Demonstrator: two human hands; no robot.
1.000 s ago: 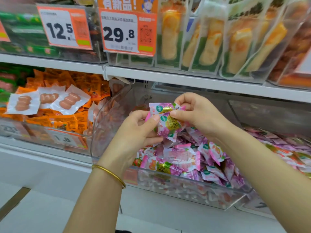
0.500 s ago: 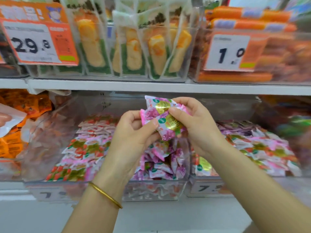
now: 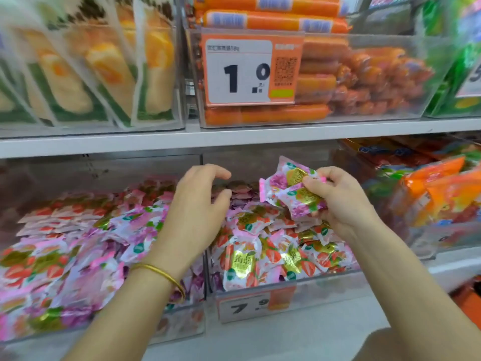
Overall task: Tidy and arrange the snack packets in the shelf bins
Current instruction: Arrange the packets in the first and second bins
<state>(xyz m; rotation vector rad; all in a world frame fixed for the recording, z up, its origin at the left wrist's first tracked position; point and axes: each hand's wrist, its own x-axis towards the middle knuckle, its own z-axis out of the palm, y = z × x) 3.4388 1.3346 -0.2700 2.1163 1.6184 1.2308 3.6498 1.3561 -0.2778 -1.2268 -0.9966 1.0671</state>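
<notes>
My right hand (image 3: 338, 204) pinches a small bunch of pink snack packets (image 3: 291, 186) above the bin (image 3: 325, 285), at three o'clock from my empty, loosely curled left hand (image 3: 197, 212); they look light, soft and slippery, so I'd grip their crimped edges.

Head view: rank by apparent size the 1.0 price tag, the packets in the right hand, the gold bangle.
1. 1.0 price tag
2. held packets, nearer the camera, so true size unsure
3. gold bangle
</notes>
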